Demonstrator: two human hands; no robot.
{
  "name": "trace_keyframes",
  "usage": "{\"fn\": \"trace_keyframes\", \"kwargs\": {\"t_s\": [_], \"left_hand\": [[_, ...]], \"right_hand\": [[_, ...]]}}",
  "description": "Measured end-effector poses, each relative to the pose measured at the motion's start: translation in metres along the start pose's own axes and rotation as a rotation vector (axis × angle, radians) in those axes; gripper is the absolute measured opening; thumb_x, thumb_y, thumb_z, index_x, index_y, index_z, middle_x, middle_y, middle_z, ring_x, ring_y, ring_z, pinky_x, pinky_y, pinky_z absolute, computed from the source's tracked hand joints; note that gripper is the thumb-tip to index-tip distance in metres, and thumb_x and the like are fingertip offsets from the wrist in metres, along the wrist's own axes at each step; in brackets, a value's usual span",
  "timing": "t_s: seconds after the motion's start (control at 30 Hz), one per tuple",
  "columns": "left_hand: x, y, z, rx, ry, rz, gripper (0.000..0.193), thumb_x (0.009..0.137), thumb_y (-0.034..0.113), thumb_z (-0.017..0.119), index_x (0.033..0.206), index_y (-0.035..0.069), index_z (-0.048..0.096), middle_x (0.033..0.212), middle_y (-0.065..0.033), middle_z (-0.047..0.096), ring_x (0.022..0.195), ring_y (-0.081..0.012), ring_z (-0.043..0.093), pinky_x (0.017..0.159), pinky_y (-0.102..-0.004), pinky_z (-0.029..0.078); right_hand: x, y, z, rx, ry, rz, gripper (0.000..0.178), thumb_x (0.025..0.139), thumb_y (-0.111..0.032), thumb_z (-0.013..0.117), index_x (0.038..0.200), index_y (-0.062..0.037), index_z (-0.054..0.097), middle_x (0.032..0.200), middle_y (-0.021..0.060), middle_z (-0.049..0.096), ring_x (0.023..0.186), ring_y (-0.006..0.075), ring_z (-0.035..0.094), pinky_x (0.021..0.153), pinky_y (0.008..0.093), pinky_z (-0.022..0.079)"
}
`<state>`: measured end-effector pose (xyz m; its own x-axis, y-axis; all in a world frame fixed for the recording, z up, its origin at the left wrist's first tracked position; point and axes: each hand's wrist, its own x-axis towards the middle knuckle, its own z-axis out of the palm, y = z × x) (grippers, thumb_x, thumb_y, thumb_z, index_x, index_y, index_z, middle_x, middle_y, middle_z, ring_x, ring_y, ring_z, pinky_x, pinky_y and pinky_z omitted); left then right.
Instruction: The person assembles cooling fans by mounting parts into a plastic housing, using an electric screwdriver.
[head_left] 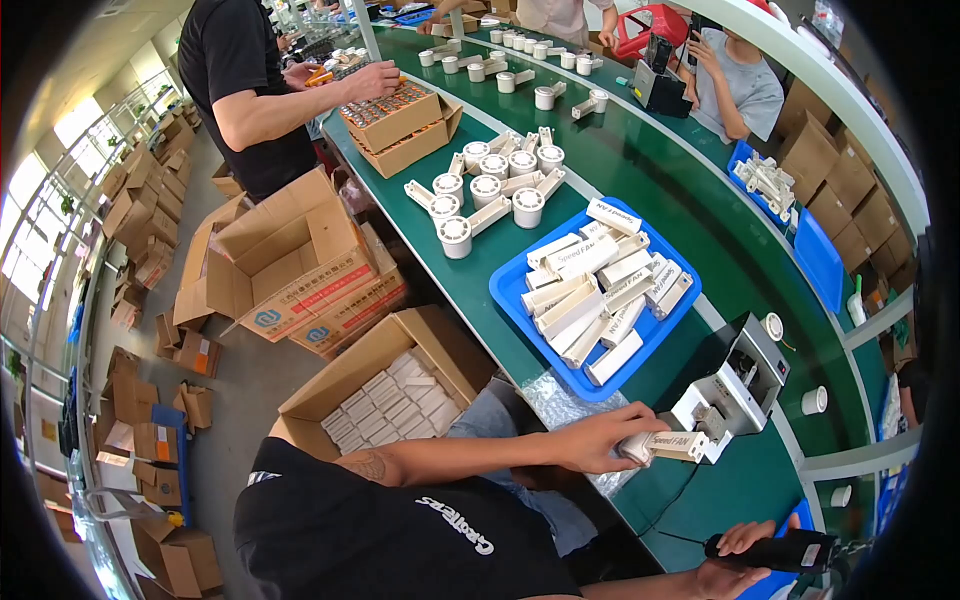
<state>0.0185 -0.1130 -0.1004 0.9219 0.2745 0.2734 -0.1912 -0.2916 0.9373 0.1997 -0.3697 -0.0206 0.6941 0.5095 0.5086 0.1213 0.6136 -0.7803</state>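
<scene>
My left hand (603,438) is closed round a white plastic handheld fan, whose flat handle (678,444) points right, its end close to a small white and black bench machine (735,385). Much of the fan's other end is hidden under my fingers. Lower right, my right hand (738,560) grips a black electric screwdriver (775,550) lying sideways, with a thin cord running from its left end. Beyond my left hand, a blue tray (510,290) holds a heap of white handle pieces (590,285). Several white fans with round heads (486,188) stand farther along the green bench.
Below the bench sits an open carton (300,410) packed with white parts; another empty-looking carton (290,245) stands beyond. A co-worker in black (245,100) handles stacked boxes (395,115) at far left. Fans lie on the green conveyor (640,150), past a white rail (885,320).
</scene>
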Motion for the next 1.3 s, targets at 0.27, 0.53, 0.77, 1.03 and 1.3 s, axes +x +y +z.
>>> {"fn": "trace_keyframes", "kwargs": {"t_s": [0.27,0.53,0.77,1.03,1.3], "left_hand": [[-0.004,-0.005,0.012,0.011,0.072,0.075,0.065,0.093,0.012,0.080,0.151,0.011,0.053,0.137,-0.0125,0.052,0.124,-0.0323,0.060,0.100,-0.0386,0.052],[0.001,-0.037,0.034,0.132,0.102,0.224,0.072,0.085,0.007,0.084,0.150,0.006,0.053,0.142,-0.0185,0.057,0.132,-0.0387,0.057,0.113,-0.0462,0.047],[0.011,-0.015,0.013,0.189,0.117,0.083,0.066,0.078,0.003,0.088,0.137,0.000,0.060,0.137,-0.0175,0.062,0.126,-0.0356,0.062,0.109,-0.0398,0.049],[0.007,-0.017,0.024,0.157,0.121,0.020,0.067,0.079,0.001,0.084,0.141,0.003,0.058,0.136,-0.0184,0.062,0.126,-0.0368,0.063,0.107,-0.0403,0.049],[0.005,-0.022,0.021,0.124,0.124,0.037,0.067,0.079,0.001,0.084,0.140,0.002,0.058,0.136,-0.0191,0.062,0.126,-0.0374,0.063,0.107,-0.0415,0.050]], "right_hand": [[-0.002,-0.006,0.002,0.008,0.021,0.038,0.072,0.095,-0.068,0.068,0.098,0.0032,0.058,0.086,0.0152,0.059,0.067,0.0233,0.054,0.062,0.0358,0.046],[-0.011,-0.019,-0.004,0.067,0.133,0.071,0.096,0.094,-0.055,0.078,0.160,-0.0092,0.027,0.089,0.0027,0.045,0.073,0.0137,0.044,0.059,0.0298,0.041],[0.074,-0.005,0.062,-0.041,-0.022,-0.329,0.069,0.104,-0.055,0.062,0.141,0.0006,0.045,0.077,0.0124,0.057,0.057,0.0205,0.057,0.053,0.0332,0.049],[0.117,0.011,0.114,-0.191,0.148,-0.391,0.046,0.113,-0.043,0.053,0.131,-0.0012,0.054,0.066,0.0044,0.057,0.045,0.0104,0.052,0.042,0.0240,0.042],[0.130,0.034,0.118,-0.204,0.063,-0.402,0.036,0.113,-0.037,0.058,0.122,-0.0024,0.058,0.067,0.0049,0.059,0.045,0.0102,0.052,0.043,0.0235,0.042]]}}
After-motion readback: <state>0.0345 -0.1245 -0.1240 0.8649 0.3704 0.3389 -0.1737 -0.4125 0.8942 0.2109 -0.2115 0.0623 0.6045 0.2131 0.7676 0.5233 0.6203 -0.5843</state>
